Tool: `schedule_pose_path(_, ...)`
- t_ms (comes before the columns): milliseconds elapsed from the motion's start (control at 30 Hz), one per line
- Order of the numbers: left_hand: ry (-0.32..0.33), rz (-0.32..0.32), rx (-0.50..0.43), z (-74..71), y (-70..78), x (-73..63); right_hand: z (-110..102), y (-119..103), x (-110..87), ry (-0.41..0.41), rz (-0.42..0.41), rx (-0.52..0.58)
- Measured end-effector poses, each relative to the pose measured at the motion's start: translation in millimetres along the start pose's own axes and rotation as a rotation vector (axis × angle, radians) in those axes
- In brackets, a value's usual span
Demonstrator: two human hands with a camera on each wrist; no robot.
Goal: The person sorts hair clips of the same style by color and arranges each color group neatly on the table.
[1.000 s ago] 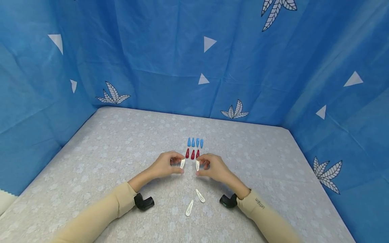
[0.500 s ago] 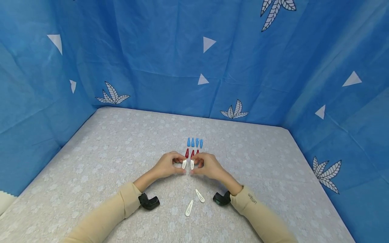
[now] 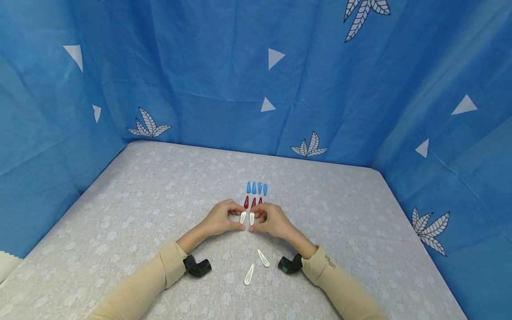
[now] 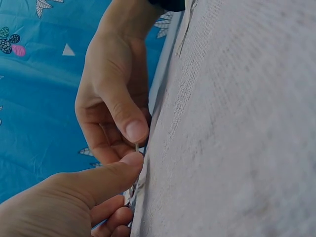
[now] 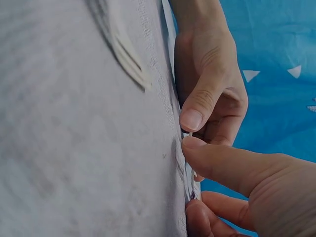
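The left hand (image 3: 222, 217) pinches one white hair clip (image 3: 242, 218) between thumb and finger, and the right hand (image 3: 272, 219) pinches a second white clip (image 3: 252, 218) the same way. These two clips stand side by side, near each other but apart. Just beyond the fingertips lie three red clips (image 3: 246, 202), with a row of four blue clips (image 3: 254, 188) behind them. Nearer the person, two loose white clips (image 3: 263, 258) rest tilted on the patterned surface (image 3: 160, 200). Blue curtains (image 3: 224, 66) surround it.
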State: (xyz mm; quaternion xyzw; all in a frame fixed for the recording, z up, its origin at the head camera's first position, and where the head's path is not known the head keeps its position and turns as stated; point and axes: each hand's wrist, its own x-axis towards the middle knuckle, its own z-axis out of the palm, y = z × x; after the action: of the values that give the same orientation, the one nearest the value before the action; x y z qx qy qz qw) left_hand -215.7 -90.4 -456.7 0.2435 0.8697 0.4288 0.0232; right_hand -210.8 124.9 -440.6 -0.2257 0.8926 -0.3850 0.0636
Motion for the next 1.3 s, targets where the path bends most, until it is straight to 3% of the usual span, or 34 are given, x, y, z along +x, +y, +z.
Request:
schedule_pose_path(767, 0.0, 0.01, 0.076, 0.6, 0.2, -1.9, 6.4, 2.1, 0.6, 0.039, -0.036, -0.073)
schedule_pose_path(1300, 0.014, 0.028, 0.064, 0.8, -1.7, -3.5, 5.7, 3.4, 0.2, 0.034, -0.043, -0.051)
